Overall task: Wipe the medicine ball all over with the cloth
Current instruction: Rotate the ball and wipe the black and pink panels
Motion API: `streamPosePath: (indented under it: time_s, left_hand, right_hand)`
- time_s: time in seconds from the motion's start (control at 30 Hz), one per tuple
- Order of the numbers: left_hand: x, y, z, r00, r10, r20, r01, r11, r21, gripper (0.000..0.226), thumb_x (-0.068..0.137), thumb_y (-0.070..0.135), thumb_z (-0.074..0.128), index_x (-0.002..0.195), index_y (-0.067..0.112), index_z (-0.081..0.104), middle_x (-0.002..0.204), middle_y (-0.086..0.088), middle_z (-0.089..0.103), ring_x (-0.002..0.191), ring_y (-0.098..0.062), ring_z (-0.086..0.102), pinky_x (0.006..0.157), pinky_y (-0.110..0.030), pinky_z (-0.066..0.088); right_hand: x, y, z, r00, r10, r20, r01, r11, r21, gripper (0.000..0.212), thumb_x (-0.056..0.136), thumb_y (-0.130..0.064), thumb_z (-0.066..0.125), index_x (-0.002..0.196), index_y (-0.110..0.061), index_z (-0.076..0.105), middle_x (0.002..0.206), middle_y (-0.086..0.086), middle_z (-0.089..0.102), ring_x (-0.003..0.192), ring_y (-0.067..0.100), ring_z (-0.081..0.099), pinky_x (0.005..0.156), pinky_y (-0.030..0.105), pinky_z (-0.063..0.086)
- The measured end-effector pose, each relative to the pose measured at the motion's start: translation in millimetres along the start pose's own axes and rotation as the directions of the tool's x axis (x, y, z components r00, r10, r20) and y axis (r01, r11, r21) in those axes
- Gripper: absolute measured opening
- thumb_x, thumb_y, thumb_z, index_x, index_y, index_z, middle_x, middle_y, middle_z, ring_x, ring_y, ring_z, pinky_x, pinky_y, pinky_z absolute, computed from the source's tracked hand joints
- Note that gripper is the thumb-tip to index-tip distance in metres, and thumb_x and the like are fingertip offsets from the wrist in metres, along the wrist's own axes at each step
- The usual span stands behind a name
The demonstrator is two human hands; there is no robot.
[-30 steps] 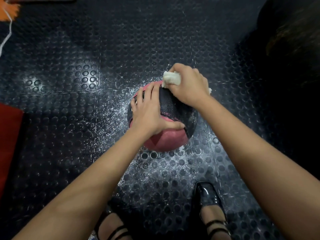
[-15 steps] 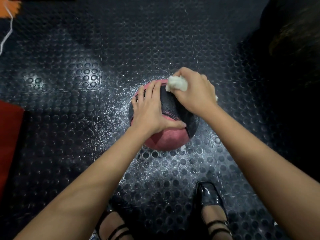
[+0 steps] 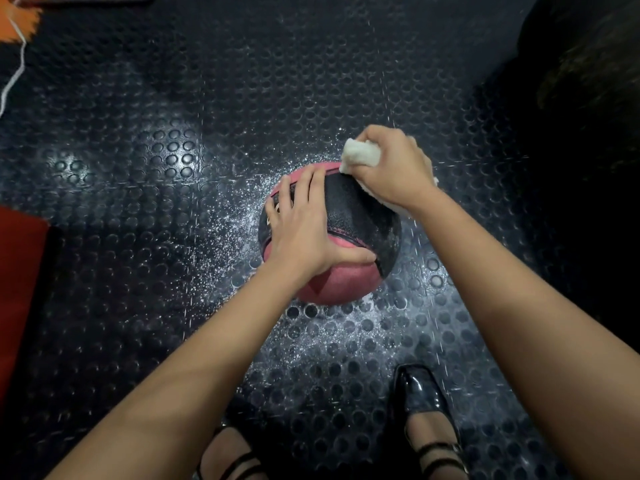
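A pink and black medicine ball (image 3: 360,220) sits on the studded black floor mat (image 3: 207,133) in the middle of the view. My left hand (image 3: 301,230) lies flat over the ball's top left, fingers straight and thumb spread across the near side. My right hand (image 3: 394,168) grips a bunched white cloth (image 3: 360,156) and presses it against the ball's far right side. A bit of the cloth shows under my right wrist. The ball's far underside is hidden.
White powder speckles the mat around the ball. My two feet in black strappy shoes (image 3: 422,407) stand just in front of it. A red object (image 3: 17,289) lies at the left edge, an orange thing with a white cord (image 3: 15,74) at top left.
My right hand with the cloth has slid a little to the right and further round the ball's far side. My left hand has stayed in place on the ball.
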State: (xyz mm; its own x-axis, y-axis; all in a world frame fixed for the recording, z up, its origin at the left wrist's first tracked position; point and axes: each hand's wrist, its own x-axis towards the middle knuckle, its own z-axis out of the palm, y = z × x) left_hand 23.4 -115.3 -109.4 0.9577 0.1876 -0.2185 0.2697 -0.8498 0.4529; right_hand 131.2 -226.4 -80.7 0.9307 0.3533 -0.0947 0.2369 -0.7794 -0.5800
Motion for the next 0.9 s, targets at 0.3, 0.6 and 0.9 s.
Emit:
streamPosePath:
  time_s: [0.3,0.6,0.9]
  left_hand:
    - [-3.5,-7.8,-2.3,1.000,0.012,0.014,-0.012,0.999,-0.031,0.147,0.045,0.073,0.080,0.156,0.018,0.000,0.162,0.006,0.000,0.149,-0.025,-0.005,0.119,-0.058,0.005]
    - [-6.4,-12.9,-4.0,1.000,0.015,0.005,-0.015,0.998,-0.061,0.146,0.046,0.072,0.080,0.156,0.019,0.001,0.162,0.005,0.001,0.150,-0.025,-0.004,0.119,-0.056,0.005]
    - [-8.3,-11.7,-0.2,1.000,0.009,-0.023,-0.010,0.997,-0.076,0.144,0.046,0.071,0.081,0.156,0.019,0.003,0.162,0.004,0.005,0.149,-0.025,-0.002,0.119,-0.057,0.007]
  right_hand:
    - [-1.7,8.4,-5.7,0.999,0.049,-0.004,-0.049,0.999,0.000,0.028,0.077,-0.043,0.072,0.098,-0.027,0.062,0.093,-0.007,0.061,0.101,0.023,0.057,0.078,0.033,0.040]
    - [-0.8,-4.9,-5.8,0.999,0.004,0.047,-0.003,1.000,-0.027,0.029,0.078,-0.044,0.072,0.098,-0.026,0.062,0.100,-0.004,0.064,0.104,0.023,0.056,0.081,0.035,0.042]
    - [-11.4,-13.0,0.1,0.998,-0.055,0.035,0.057,0.997,-0.058,0.028,0.080,-0.043,0.069,0.103,-0.028,0.062,0.102,-0.005,0.065,0.104,0.022,0.055,0.079,0.034,0.039]
